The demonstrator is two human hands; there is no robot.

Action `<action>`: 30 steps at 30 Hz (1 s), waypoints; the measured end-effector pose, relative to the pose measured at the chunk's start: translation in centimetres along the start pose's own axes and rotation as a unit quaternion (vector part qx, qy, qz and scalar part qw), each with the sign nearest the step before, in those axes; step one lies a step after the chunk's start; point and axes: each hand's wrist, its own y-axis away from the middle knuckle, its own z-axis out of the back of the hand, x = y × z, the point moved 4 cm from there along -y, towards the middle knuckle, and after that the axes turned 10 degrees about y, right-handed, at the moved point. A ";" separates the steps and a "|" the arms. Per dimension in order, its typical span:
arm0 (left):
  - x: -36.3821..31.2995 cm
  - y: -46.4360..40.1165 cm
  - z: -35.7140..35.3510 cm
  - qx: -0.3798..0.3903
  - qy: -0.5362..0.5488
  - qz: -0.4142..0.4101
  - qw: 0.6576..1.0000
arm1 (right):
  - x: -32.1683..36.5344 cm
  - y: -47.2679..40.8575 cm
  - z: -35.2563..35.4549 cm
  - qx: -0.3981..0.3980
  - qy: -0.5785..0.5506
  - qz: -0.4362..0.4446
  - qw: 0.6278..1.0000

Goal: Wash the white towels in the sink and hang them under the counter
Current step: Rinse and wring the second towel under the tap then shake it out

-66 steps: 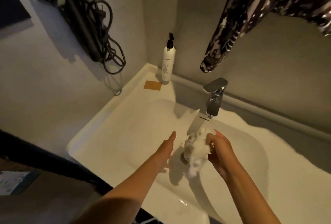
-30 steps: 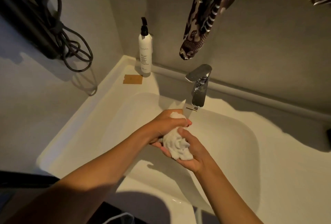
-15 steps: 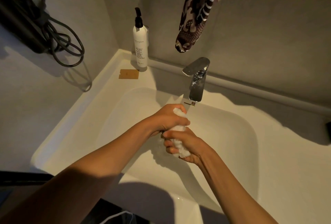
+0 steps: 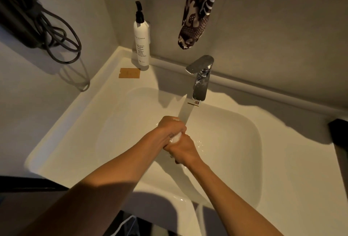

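Observation:
A small white towel (image 4: 176, 138) is bunched tight between both hands over the white sink (image 4: 244, 141), and only a sliver of it shows. My left hand (image 4: 170, 128) clasps it from above. My right hand (image 4: 181, 150) grips it from below, knuckles up. The two hands press against each other. Water runs from the chrome tap (image 4: 201, 77) in a flat stream that lands just behind my left hand.
A white pump bottle (image 4: 141, 41) stands in the back left corner, with a brown card (image 4: 129, 73) lying near it. A patterned dark cloth (image 4: 199, 9) hangs above the tap. Coiled black cables (image 4: 56, 36) hang on the left wall. A dark object (image 4: 339, 141) sits at the right edge.
My left hand joined the right on the towel. Both hands then closed around it and squeezed together, so much less of the towel shows now. The view shifted closer to the sink.

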 end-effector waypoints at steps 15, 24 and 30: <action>7.3 -1.1 1.4 -0.101 -0.021 0.104 0.989 | -2.8 1.2 -4.3 -0.020 0.213 0.057 0.975; 8.2 -1.1 2.1 -0.106 -0.011 0.116 0.987 | -2.6 1.5 -5.2 -0.005 0.269 0.058 0.961; 5.6 2.9 1.8 0.066 0.144 0.083 0.984 | -1.5 4.2 -0.8 0.021 0.196 0.024 0.980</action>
